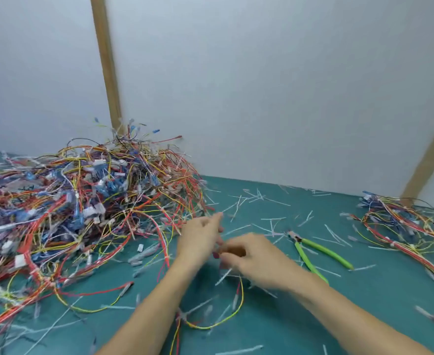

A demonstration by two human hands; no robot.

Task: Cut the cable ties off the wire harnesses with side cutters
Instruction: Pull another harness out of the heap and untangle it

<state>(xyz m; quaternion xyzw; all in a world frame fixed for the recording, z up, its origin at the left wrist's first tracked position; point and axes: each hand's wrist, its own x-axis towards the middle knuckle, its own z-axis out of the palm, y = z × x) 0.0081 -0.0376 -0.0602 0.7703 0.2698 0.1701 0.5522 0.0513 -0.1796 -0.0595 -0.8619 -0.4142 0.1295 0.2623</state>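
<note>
While both hands, left [198, 239] and right [251, 254], pinch one blurred wire [237, 311], steady its tie before fetching the cutters [318, 252] lying beside them.

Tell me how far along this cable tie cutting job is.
Some is done: cut ties litter the green mat, and a small pile of harnesses lies far right. In hand: both hands work one harness; the side cutters lie idle. Left: the big pile.
</note>
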